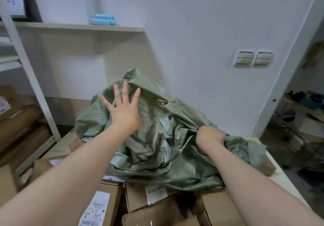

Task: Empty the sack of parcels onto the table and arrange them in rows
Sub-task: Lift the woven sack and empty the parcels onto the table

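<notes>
Pale counter [59, 146] pushed up to a white wall [192, 32], under a beige wall shelf [78, 27] with light-blue rolls [103, 19] on it. Two double wall switches [254, 59] to the right, a white metal rack [26, 71] stacked with brown cartons [19, 120] to the left. Through the doorway at far right, a blurred clutter, too dim to make out.

Across the middle of the counter, a crumpled grey-green woven plastic sack [157, 138], heaped over brown cardboard parcels [136, 197] with white printed labels [95, 210]. Long axis slanting from the far left down to the near right, highest fold peaked up toward the wall. Mouth of the sack lost in the folds, so no telling the open end.

Left grip [124, 110] wide, fingers splayed, palm flat on the upper slope of the sack. Right grip [209, 135] closed round a bunched fold at the right side of the sack, fingertips hidden in the fabric.

Parcels under the sack hidden from sight; those at the near edge cut off by the frame, label print too small to read. Both forearms bare.
</notes>
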### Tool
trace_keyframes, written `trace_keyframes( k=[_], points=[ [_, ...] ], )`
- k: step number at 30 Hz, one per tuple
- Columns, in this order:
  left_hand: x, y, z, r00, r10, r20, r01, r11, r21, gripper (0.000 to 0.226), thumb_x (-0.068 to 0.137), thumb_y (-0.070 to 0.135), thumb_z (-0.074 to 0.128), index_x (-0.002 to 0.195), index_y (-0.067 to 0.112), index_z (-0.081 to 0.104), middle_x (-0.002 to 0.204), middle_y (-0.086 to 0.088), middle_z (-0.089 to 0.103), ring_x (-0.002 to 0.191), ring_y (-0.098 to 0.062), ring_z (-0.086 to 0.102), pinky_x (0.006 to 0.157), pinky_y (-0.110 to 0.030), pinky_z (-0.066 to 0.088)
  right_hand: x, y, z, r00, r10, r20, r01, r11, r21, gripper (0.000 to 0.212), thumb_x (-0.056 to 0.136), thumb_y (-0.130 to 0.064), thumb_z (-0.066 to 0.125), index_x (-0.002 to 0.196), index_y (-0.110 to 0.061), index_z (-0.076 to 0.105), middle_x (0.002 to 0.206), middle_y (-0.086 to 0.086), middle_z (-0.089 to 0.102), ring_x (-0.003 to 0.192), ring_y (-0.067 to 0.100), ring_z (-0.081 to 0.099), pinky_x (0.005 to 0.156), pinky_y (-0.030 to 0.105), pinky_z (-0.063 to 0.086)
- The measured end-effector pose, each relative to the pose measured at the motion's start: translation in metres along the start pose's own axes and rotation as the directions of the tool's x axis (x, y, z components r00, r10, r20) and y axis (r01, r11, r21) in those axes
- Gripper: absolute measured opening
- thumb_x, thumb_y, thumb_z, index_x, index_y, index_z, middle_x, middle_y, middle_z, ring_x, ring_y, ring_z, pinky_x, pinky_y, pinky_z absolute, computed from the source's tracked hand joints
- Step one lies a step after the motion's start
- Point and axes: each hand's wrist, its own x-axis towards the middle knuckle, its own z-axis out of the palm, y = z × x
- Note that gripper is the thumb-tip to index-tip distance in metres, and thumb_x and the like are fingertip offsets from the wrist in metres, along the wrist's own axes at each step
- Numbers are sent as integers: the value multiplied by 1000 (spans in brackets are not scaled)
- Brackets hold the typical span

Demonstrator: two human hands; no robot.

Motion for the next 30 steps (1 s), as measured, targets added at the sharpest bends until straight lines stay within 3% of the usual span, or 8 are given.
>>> trace_keyframes(
  k=[4,6,9,13,16,20,24,30],
  points=[
    [6,-22,0,964,-241,116,265,923,-279,126,76,45,76,144,41,-30,156,-14,-29,144,-49,1,103,-78,12,-2,-17,-17,990,59,124,-86,971,224,75,89,-21,57,154,-11,21,155,23,23,138,44,29,108,63,30],
    [10,-30,3,947,-213,241,289,892,-347,105,88,20,64,149,39,-21,159,-21,-1,132,-46,37,101,-61,40,-13,-35,-28,969,-246,14,228,917,326,108,86,-36,71,156,-24,-10,163,14,-13,148,44,1,113,68,19],
    [15,-33,8,961,-133,243,219,901,-374,85,90,13,52,154,31,-1,148,-21,35,123,-41,49,95,-47,46,-43,-70,-39,724,-689,-27,638,655,405,133,73,-57,77,149,-34,-29,158,-3,-35,147,31,-24,116,67,2],
    [24,-23,11,940,-109,323,320,606,-728,89,85,16,60,154,24,4,138,-16,48,118,-35,54,99,-44,48,-67,-114,-27,657,-754,22,689,611,390,147,62,-62,82,144,-36,-37,160,-3,-31,149,26,-21,114,70,1],
    [25,-20,7,942,40,333,294,377,-878,92,72,31,68,151,23,21,135,-2,50,117,-27,55,98,-40,49,-64,-133,-15,767,-637,-85,604,670,432,126,70,-62,75,150,-41,-20,165,3,2,151,30,6,112,71,13],
    [28,-28,3,956,223,189,54,500,-864,90,80,39,73,152,29,21,142,2,43,127,-21,46,100,-33,42,-34,-125,-11,823,-510,-250,557,635,536,39,96,-24,51,135,-27,48,130,6,62,122,32,55,98,39,44],
    [32,-46,-2,855,456,247,-251,780,-573,117,60,82,64,145,56,-13,162,13,-7,149,-26,-9,112,-69,4,-12,-108,-14,919,-354,-173,367,608,704,25,100,-22,47,116,-10,62,116,10,66,112,30,59,88,32,44],
    [19,-18,13,663,682,308,-531,719,-448,132,51,80,70,138,59,-26,152,23,-34,139,-20,-35,99,-79,-13,1,-85,-3,949,-264,170,-92,284,954,36,88,-35,65,115,-11,64,103,13,74,92,31,71,79,46,60]
  ],
)
